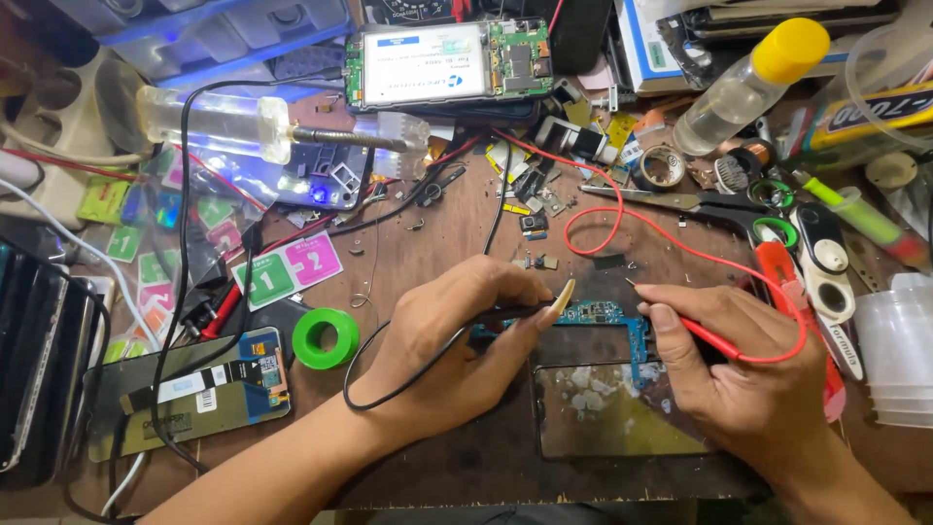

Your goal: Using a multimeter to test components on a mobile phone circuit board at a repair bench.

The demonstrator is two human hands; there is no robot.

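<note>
Broadly, a cluttered brown wooden worktop (437, 262) fills the view, strewn with parts and tools. Largest item near the hands: one dark rectangular phone shell (612, 413) lying flat at the front edge, its inner face bare with whitish adhesive patches. Just above it, touching its upper edge, lies one teal L-shaped circuit board (607, 316), already lifted out of the shell; shielding and screws look removed, judging by loose bits scattered behind. Board not refitted; probing appears underway, nothing reassembled.

Left hand (447, 340): grip clenched around one black probe with a black lead (389, 374), tip down on the board's left end. Right hand (748, 374): grip grasping one red probe with a red looping lead (603, 219), tip at the board's right end.

Counts, bigger to smaller:
- one second open phone with exposed green board (447, 63), back centre
- one clear plastic bottle with yellow cap (743, 83), back right
- one stack of translucent plastic cups (899, 350), right edge
- one pair of black-handled scissors (700, 204)
- one gold-tinted flat display panel with flex cable (194, 394), left front
- one green tape roll (326, 337)
- two numbered tab stickers, green and pink (289, 270)

Small screws and chips: too many and too tiny to count.
</note>
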